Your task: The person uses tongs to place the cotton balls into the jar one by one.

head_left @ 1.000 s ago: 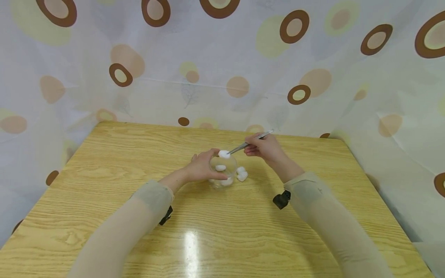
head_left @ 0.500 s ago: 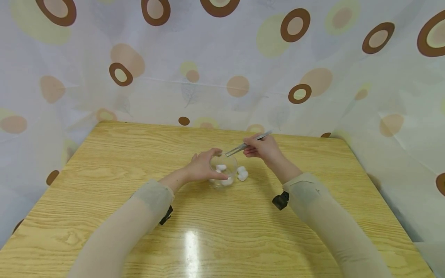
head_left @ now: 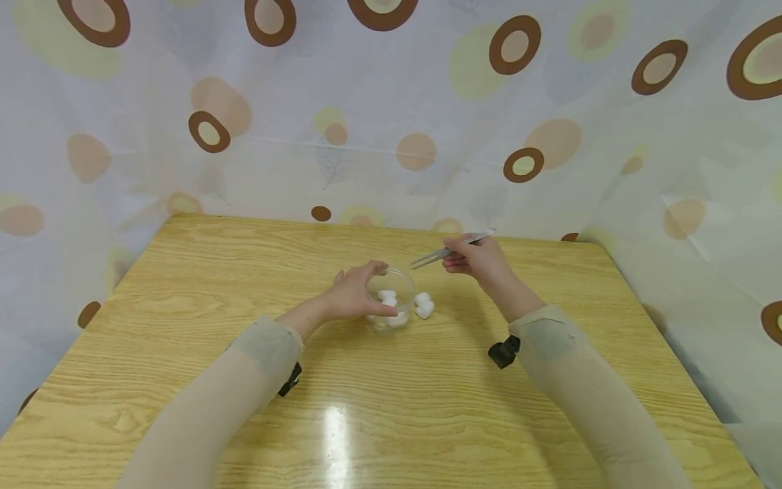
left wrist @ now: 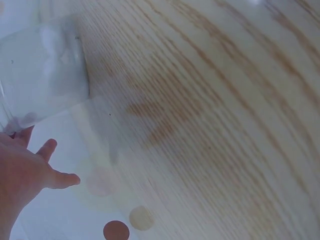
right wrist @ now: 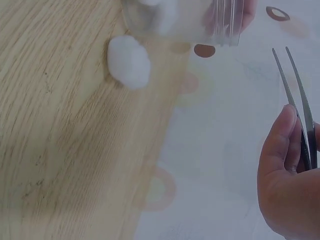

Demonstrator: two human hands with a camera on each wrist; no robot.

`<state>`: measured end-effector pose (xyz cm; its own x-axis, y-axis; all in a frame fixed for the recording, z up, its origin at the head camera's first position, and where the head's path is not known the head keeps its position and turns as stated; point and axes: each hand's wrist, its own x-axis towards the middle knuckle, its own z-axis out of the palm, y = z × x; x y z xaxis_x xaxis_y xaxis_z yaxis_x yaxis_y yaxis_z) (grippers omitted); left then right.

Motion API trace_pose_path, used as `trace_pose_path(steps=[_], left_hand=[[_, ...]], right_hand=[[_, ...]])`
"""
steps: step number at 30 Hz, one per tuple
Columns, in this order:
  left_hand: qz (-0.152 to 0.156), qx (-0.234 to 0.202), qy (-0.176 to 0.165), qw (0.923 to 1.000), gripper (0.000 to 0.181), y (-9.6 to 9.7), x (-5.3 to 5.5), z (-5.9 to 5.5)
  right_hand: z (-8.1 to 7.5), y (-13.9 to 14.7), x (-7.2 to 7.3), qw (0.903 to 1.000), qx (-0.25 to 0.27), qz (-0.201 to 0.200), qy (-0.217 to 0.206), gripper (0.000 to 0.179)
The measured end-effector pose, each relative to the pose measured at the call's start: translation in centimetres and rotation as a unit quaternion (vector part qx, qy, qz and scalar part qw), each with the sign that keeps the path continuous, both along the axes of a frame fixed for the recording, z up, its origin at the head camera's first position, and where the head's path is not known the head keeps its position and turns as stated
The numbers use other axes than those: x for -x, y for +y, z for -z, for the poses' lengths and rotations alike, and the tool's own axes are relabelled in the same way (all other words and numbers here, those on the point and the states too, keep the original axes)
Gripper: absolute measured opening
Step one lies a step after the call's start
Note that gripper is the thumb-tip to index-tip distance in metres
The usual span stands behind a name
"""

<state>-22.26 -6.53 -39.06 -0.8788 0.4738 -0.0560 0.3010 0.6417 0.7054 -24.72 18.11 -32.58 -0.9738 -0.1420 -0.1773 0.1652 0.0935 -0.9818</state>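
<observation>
A clear jar (head_left: pixel 403 285) stands on the table with several white cotton balls (head_left: pixel 389 299) inside. My left hand (head_left: pixel 357 293) grips it from the left, thumb in front and fingers behind its rim; the left wrist view shows the jar (left wrist: pixel 45 70) beside the hand (left wrist: pixel 30 170). My right hand (head_left: pixel 479 261) holds metal tweezers (head_left: pixel 440 255) to the right of the jar, above the table. In the right wrist view the tips of the tweezers (right wrist: pixel 292 75) are spread, with nothing between them. Loose cotton balls (head_left: pixel 424 305) lie on the table just right of the jar.
The wooden table (head_left: pixel 391 421) reaches back to a patterned curtain (head_left: pixel 366 170), which also hangs along both sides. A black wrist camera (head_left: pixel 504 352) hangs under the right sleeve, and another (head_left: pixel 290 379) under the left.
The cotton ball that the tweezers held over the jar's mouth has been let go into the jar. My right hand has drawn the tweezers back to the right; my left hand stays put.
</observation>
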Motion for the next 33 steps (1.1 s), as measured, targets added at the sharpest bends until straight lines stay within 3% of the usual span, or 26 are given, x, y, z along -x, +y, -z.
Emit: trace_pose_path(steps=[11,22,33], left_hand=[[0.004,0.006,0.0,1.0,0.089,-0.1,0.0,-0.1],[0.005,0.004,-0.004,1.0,0.09,-0.1,0.1,0.1],[0.002,0.005,-0.006,1.0,0.09,0.0,0.0,-0.1]], right_hand=[[0.8,1.7,0.2,0.9998,0.001,0.019,0.001,0.011],[2.0,2.9,0.4,0.9984,0.004,0.046,-0.032,0.015],[4.4,3.4,0.8,0.9943,-0.075,0.062,-0.044,0.026]])
